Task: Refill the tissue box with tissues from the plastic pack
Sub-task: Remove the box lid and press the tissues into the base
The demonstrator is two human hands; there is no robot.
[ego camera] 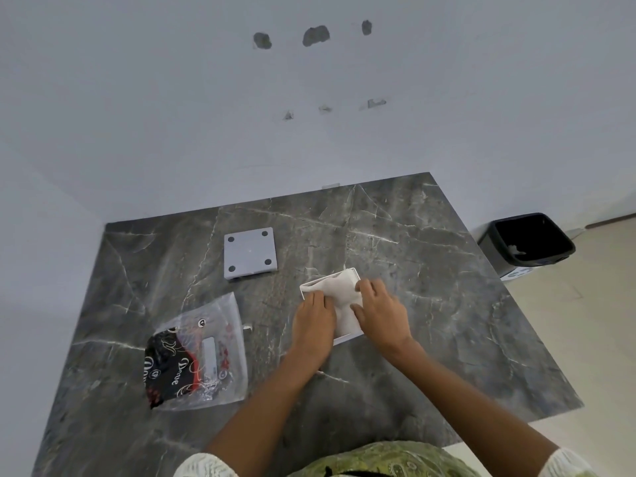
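A white tissue box (347, 337) lies open on the dark marble table, with a stack of white tissues (340, 290) inside it. My left hand (315, 320) presses flat on the tissues at the box's left side. My right hand (382, 309) rests on the tissues at the right side, fingers curled over their edge. The plastic pack (206, 352), clear with a black and red print, lies flattened to the left of the box, apart from both hands. It looks empty.
A grey square lid or base with four dark feet (250, 252) lies further back on the table (430, 304). A black waste bin (526, 244) stands on the floor past the table's right edge. A white wall rises behind.
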